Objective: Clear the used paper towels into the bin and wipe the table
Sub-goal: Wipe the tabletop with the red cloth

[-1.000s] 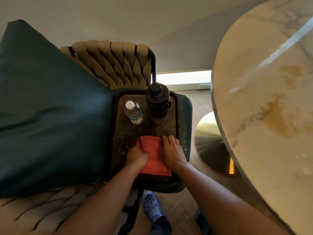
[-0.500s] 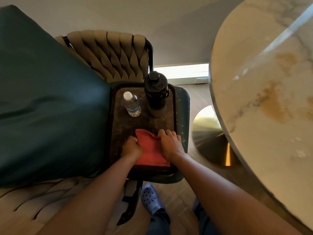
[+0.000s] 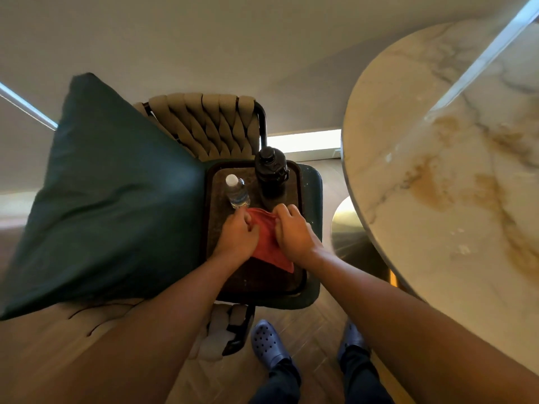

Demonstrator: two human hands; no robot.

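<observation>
One marble table (image 3: 455, 176), stained amber.

- The dark rectangular tray (image 3: 297, 199) on the green chair seat is crowded at its far end — a clear plastic water bottle (image 3: 237, 192) and a tall black flask (image 3: 270, 176) stand side by side there.
- Bare tray floor shows near the front rim.
- A large dark-green cushion (image 3: 110, 199) presses against the tray's left side.
- The round marble table (image 3: 455, 176) overhangs on the right, a floor gap between.
</observation>
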